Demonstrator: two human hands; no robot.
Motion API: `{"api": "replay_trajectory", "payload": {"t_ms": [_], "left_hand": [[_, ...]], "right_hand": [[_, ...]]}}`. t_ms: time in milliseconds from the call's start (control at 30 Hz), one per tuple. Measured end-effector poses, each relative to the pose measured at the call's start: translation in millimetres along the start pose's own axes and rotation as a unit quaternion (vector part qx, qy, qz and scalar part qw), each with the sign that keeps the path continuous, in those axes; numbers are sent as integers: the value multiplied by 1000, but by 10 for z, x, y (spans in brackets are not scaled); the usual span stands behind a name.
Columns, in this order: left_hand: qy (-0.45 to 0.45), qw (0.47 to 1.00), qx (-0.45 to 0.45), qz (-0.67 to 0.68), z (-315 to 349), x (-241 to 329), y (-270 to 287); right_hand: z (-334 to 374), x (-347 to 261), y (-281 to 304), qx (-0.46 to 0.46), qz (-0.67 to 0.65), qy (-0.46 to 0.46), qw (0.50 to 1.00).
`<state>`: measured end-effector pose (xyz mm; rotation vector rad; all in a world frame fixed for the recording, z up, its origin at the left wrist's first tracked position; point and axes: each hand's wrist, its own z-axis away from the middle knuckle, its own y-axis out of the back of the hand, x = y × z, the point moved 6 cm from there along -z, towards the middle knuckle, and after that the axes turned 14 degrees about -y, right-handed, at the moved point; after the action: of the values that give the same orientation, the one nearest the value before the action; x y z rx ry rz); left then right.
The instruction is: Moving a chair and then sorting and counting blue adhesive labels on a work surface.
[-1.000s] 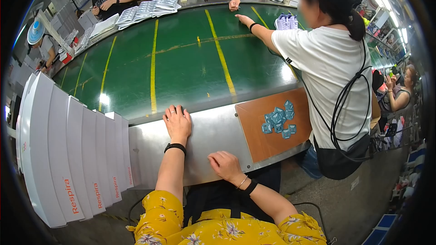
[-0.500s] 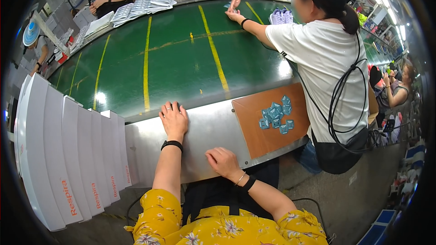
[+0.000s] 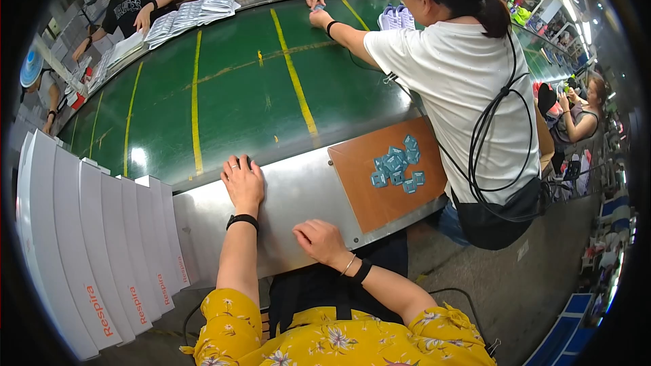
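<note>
Left hand (image 3: 243,184): palm down, fingers slightly spread, at the metal table (image 3: 285,196)'s far edge. Right hand (image 3: 321,238): loosely curled near the front edge, nothing visible gripped. Handling appears not begun: teal packets (image 3: 395,160) lie loose on the brown board (image 3: 359,190), right end. White boxes (image 3: 95,230), left end: contents hidden.

Yellow blouse (image 3: 305,346), patterned with pale flowers (image 3: 338,337), has short, loose sleeves (image 3: 230,322); left hand (image 3: 244,184) bears a slim ring (image 3: 234,167); black bands (image 3: 243,221) encircle both wrists (image 3: 245,210); a narrow silvery bangle (image 3: 348,263) marks the right.
</note>
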<state>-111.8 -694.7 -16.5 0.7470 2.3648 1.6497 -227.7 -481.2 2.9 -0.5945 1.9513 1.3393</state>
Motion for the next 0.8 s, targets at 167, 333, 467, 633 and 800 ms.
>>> {"api": "replay_trajectory", "payload": {"t_ms": [167, 333, 467, 633, 800], "left_hand": [[-1, 1000, -1, 1, 0, -20, -13], [0, 1000, -2, 8, 0, -7, -13], [2, 1000, -1, 6, 5, -9, 5], [1, 1000, -8, 17, -8, 17, 11], [2, 1000, -3, 19, -3, 0, 16]], "right_hand": [[-9, -6, -12, 0, -7, 2, 1000], [-16, -28, 6, -6, -5, 1, 1000], [-11, -27, -1, -11, 3, -1, 1000], [-20, -42, 24, -7, -3, 5, 1000], [-23, -42, 9, -6, -3, 6, 1000]]}}
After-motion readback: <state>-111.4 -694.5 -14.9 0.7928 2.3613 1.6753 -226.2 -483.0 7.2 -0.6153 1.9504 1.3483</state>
